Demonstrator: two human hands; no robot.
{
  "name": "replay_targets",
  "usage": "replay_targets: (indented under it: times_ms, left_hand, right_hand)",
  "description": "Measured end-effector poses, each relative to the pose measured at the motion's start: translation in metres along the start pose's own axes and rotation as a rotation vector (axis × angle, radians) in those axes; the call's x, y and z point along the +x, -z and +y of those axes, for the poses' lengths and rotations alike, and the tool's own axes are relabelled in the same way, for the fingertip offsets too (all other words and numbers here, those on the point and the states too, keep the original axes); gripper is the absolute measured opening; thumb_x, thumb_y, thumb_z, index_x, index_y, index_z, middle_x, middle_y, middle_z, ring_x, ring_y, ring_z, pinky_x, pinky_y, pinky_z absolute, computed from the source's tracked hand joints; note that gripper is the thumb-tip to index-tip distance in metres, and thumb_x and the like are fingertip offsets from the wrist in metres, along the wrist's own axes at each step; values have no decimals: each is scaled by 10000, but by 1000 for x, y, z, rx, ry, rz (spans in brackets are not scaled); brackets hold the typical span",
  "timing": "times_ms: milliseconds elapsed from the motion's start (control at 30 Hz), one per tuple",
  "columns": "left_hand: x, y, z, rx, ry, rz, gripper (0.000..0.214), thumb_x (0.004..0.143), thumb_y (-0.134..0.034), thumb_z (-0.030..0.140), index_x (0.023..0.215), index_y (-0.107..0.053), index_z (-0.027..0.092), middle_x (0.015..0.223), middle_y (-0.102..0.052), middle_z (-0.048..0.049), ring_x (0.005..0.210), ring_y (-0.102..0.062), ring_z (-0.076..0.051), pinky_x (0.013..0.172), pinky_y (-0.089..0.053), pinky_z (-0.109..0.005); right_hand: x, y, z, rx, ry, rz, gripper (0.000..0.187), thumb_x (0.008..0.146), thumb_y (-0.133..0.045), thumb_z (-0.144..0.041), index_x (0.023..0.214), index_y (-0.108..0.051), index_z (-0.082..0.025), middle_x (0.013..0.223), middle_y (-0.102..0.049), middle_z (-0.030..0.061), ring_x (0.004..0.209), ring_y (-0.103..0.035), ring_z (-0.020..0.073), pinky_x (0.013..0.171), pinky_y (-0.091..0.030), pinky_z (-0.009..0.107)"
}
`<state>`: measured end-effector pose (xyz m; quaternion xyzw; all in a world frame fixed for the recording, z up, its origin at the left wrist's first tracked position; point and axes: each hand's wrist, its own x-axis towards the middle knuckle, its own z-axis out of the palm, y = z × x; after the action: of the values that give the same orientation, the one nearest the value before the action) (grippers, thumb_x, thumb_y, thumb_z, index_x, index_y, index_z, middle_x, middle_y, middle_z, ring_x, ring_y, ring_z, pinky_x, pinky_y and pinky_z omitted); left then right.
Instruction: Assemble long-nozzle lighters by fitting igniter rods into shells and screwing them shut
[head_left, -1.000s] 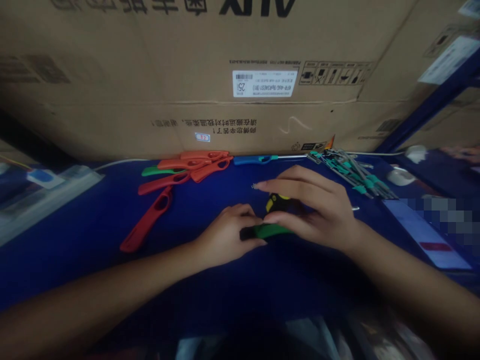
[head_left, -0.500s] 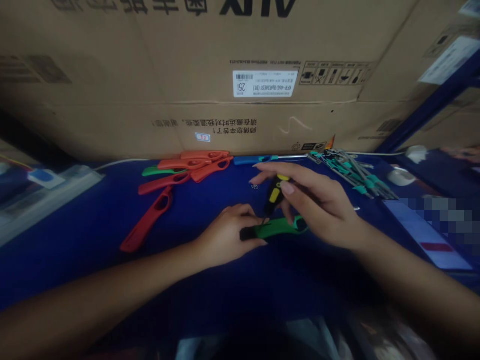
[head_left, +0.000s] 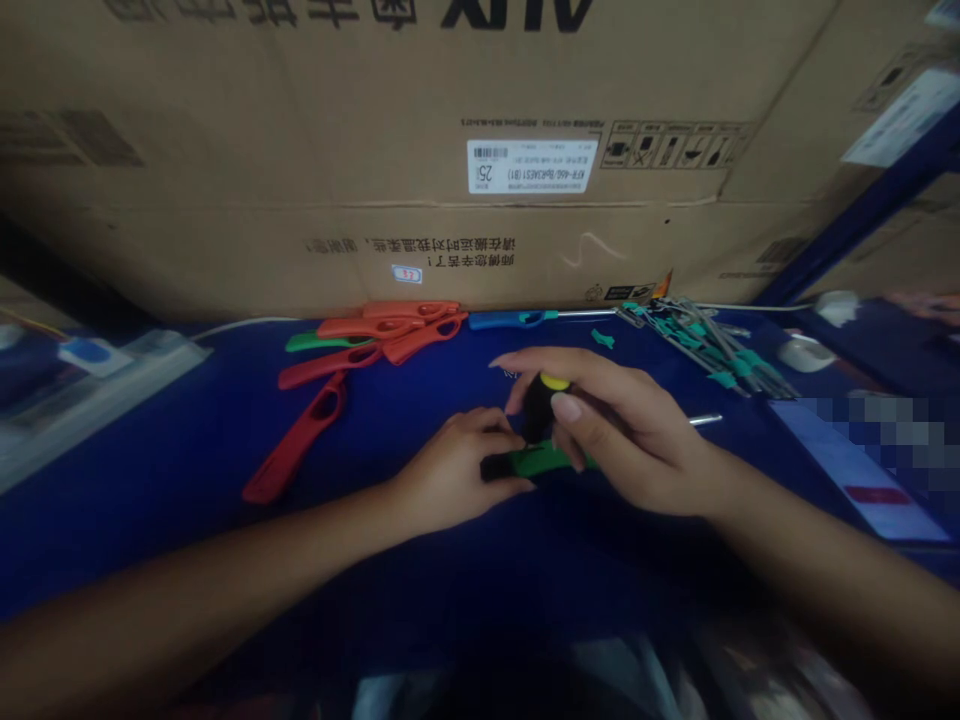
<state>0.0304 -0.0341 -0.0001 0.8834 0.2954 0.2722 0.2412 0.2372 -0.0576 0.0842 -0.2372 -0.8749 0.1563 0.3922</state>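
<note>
My left hand (head_left: 457, 470) grips the dark end of a green stick lighter (head_left: 544, 459) lying level above the blue table. My right hand (head_left: 637, 430) is closed around a screwdriver (head_left: 540, 405) with a black and yellow handle. The screwdriver points down at the lighter, close to my left fingertips. Its tip is too dark to make out. My right hand covers the lighter's far end, and a short metal rod (head_left: 705, 420) shows just past that hand.
Several red lighter handles (head_left: 296, 445) and a green one (head_left: 304, 342) lie left. A blue lighter (head_left: 506, 320) rests against the cardboard box (head_left: 337, 170). Metal rods with teal parts (head_left: 712, 345) are heaped right, near a loose teal piece (head_left: 602, 339) and a phone-like slab (head_left: 855, 465).
My right hand and the screwdriver have moved lower and slightly left, and the handle stands more upright. The left hand and the lighter have stayed put.
</note>
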Motion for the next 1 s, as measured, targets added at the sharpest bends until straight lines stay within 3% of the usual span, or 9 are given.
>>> replay_targets:
  times_ms: [133,200,367,433,533,733,833,933,1000]
  left_hand:
    - [0,0,0,24,12,2,296,793,-817,343,1066,-754,248,976,-676,-36,935,-644,-227,894,-522,-403]
    - [-1,-1,-1,29,3,7,326,798,-812,362,1101,-747,262,984,-671,-35,933,-644,-224,894,-523,-400]
    - [-2,-2,-4,27,6,8,312,809,-799,383,1090,-751,256,1045,-673,-52,1010,-643,-246,947,-509,-418]
    - [-2,-2,-3,28,6,10,314,806,-802,375,1092,-749,256,1041,-678,-49,1010,-643,-249,948,-506,-418]
    - [-2,-1,0,58,-14,-7,300,828,-777,358,1102,-739,243,1028,-676,-50,990,-639,-242,930,-509,-400]
    - [-4,8,19,210,-1,-84,306,853,-640,275,1151,-664,207,1008,-640,-60,958,-616,-228,888,-523,-379]
    - [-4,19,28,343,68,-194,290,762,-648,267,1042,-618,197,975,-651,-54,947,-626,-263,840,-531,-414]
    - [-2,28,32,414,154,-319,212,788,-595,287,990,-573,224,912,-671,-32,857,-663,-264,719,-533,-399]
    - [0,31,31,437,192,-385,159,835,-555,312,975,-556,235,880,-678,-24,795,-678,-260,662,-520,-381]
  right_hand:
    - [-2,0,7,-231,124,138,227,934,-654,-244,1152,-629,-189,915,-710,47,807,-678,162,727,-542,259]
    - [-4,0,9,-368,167,159,219,934,-659,-303,1120,-626,-191,888,-714,45,758,-674,165,680,-530,260]
    - [-4,-1,7,33,-61,-16,372,1050,-344,-172,1402,-463,-187,1236,-661,95,947,-695,134,755,-557,237]
    - [-3,-3,7,98,-72,6,311,1030,-462,-202,1337,-514,-196,1158,-678,69,879,-691,118,736,-555,221]
    - [-1,-2,10,-37,27,124,242,882,-736,-241,1083,-610,-194,953,-694,21,811,-675,127,735,-541,222]
    - [2,23,18,82,-208,203,206,919,-683,-320,1062,-600,-197,910,-665,23,660,-645,114,606,-535,234]
    - [-2,43,26,-68,-308,243,262,916,-677,-347,1120,-592,-207,927,-674,23,520,-598,94,511,-495,240]
    - [-13,63,41,-431,-346,156,187,919,-648,-320,1069,-630,-209,929,-715,49,687,-681,172,651,-520,293]
    - [-23,73,54,-492,-357,118,161,912,-636,-318,1033,-649,-212,991,-729,66,775,-697,203,705,-518,316]
